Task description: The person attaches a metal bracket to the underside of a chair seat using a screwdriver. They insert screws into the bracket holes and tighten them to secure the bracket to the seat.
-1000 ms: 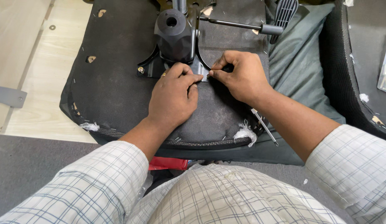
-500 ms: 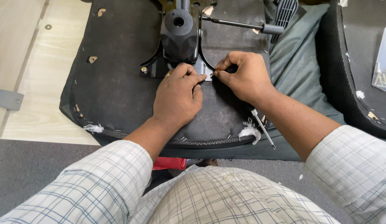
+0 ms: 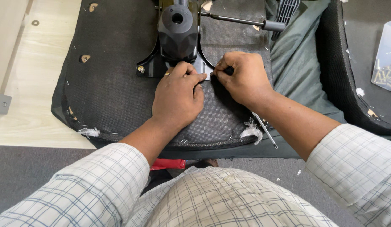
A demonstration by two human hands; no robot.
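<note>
An upturned office chair seat [image 3: 115, 92] lies underside-up on the work surface, its black fabric-covered base facing the camera. The seat's front-to-back axis runs roughly up and down the frame, with the stapled fabric edge nearest the person.

The black tilt mechanism [image 3: 178, 31] sits on the seat's far middle, its cylinder socket opening upward toward the camera. Its adjustment lever [image 3: 241, 21] points right, long axis nearly horizontal, ending in a grey handle. A bolt [image 3: 141, 69] shows at the bracket's left foot.

The left hand [image 3: 178, 98] rests palm-down on the fabric, fingers curled, fingertips pinched at the near edge of the mechanism's plate. The right hand [image 3: 244, 77] is closed, fingertips pinched against the same spot, touching the left. What they grip is too small to tell.

A thin metal tool [image 3: 265, 130] lies on the seat edge below the right wrist, pointing down-right. A clear box of screws [image 3: 387, 63] stands at far right.
</note>
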